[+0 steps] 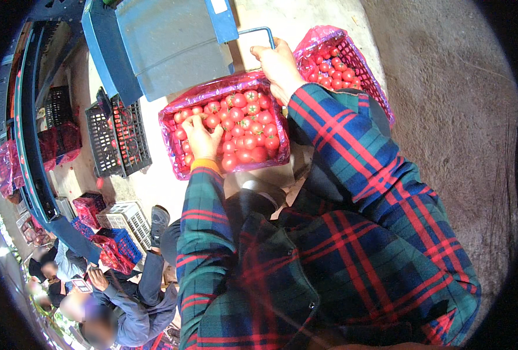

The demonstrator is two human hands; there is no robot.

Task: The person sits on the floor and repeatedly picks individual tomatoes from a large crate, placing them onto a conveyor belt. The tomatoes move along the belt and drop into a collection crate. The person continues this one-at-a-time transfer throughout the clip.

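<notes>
A crate lined with pink plastic film (224, 81), filled with red tomatoes (250, 141), stands before me under the lip of a blue metal chute (176, 52). My left hand (202, 136) rests on the tomatoes at the crate's left side, fingers spread and bent; whether it grips one cannot be told. With my right hand (281, 65) I hold the end of a bent blue metal handle (259, 29) that juts from the chute's right side, above the crate's right rear corner.
At the right is another pink-lined crate of tomatoes (370, 70). Black plastic crates (132, 153) stand on the floor at the left, near a long blue conveyor frame (38, 162). Lower left, a seated person (141, 310) and others are near stacked crates (127, 218).
</notes>
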